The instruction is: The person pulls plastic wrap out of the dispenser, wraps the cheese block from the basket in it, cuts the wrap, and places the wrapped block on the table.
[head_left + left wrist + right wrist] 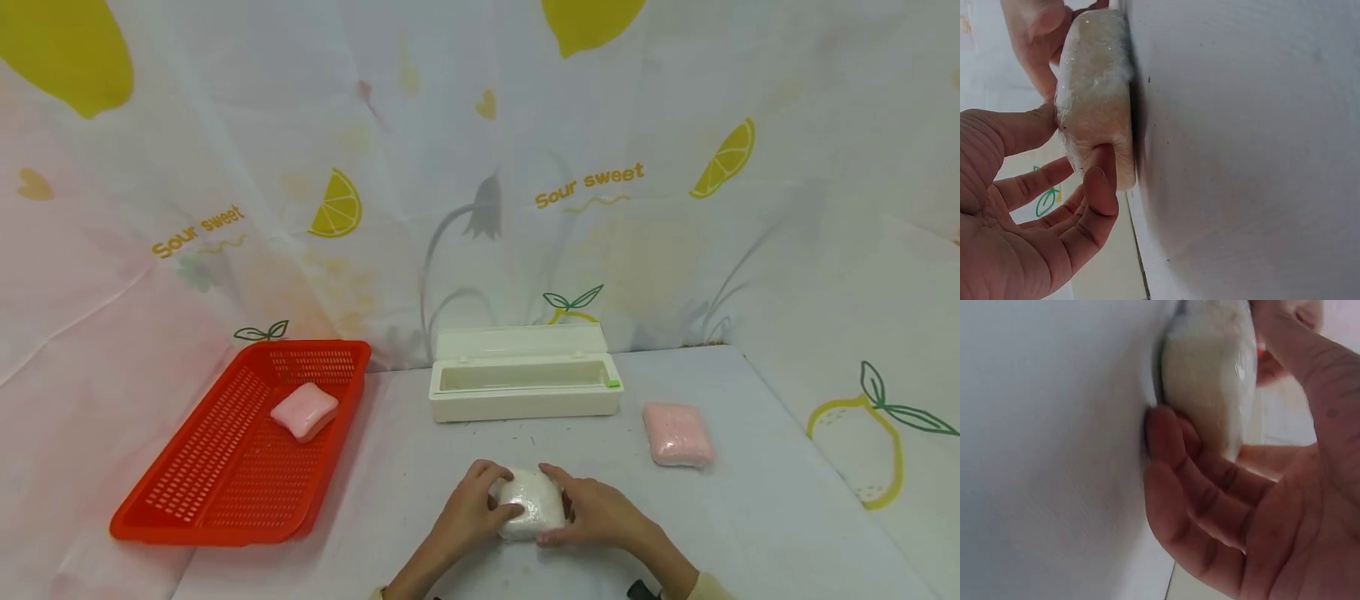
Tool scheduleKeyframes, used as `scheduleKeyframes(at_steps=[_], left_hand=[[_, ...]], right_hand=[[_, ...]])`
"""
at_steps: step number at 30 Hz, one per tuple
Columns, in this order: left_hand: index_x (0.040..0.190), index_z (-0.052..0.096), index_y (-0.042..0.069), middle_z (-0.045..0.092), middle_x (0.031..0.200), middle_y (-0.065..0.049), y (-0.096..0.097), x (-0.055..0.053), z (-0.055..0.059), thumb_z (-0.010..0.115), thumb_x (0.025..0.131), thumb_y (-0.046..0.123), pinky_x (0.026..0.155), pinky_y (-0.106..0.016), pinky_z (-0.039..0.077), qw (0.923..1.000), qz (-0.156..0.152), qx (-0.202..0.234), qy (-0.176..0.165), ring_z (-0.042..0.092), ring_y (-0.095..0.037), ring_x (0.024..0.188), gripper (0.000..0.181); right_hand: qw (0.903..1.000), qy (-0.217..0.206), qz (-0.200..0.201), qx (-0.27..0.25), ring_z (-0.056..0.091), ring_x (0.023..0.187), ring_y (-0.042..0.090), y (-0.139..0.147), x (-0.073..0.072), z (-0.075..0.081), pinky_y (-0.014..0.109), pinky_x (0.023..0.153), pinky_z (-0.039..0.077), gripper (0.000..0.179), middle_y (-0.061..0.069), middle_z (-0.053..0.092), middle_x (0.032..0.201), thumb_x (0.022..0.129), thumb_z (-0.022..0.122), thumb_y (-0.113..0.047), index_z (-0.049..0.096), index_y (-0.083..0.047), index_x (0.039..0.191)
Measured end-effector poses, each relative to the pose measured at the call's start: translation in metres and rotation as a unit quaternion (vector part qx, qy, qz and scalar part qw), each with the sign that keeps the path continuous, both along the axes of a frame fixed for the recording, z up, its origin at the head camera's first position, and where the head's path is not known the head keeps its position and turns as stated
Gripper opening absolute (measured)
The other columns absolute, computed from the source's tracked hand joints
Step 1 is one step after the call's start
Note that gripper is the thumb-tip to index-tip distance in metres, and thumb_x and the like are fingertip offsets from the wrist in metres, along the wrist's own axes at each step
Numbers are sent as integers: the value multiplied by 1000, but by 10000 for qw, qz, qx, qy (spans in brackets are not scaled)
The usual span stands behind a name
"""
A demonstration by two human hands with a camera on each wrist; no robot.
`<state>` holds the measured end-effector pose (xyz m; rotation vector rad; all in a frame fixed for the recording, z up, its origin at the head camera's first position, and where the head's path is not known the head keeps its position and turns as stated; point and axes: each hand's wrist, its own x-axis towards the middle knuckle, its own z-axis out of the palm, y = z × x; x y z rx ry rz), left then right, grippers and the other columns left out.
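A white, rounded square block wrapped in clear plastic (531, 500) rests on the table near its front. My left hand (471, 510) grips its left side, thumb across the near top and fingertips at the far edge. On the opposite side my right hand (603, 515) holds it with thumb and curled fingers spread around the edge. The left wrist view shows crinkled film on the block (1094, 94) and a left fingertip pressed into its side. In the right wrist view, the right fingers (1210, 494) curl low against the block, close to the tabletop.
A red perforated basket (311, 492) stands at left with a pink wrapped block (303, 412) inside. Behind the hands is a long white box (525, 407) with its lid raised. Another pink wrapped block (678, 435) lies at right. A printed cloth (480, 150) hangs behind.
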<state>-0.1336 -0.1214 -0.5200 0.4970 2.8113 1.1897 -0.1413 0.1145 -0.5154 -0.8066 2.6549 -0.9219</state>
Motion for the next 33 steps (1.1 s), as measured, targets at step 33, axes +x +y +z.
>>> scheduleKeyframes(at_steps=[33], left_hand=[[117,63,8,55,120,-2,-5,3,10,76,88,26,67,-22,49,9995,-59,184,239,56,-1,75,37]], right_hand=[[9909,924,-886,425,50,68,3,105,7,59,26,56,41,77,-10,58,79,61,88,-29,53,-15,128]])
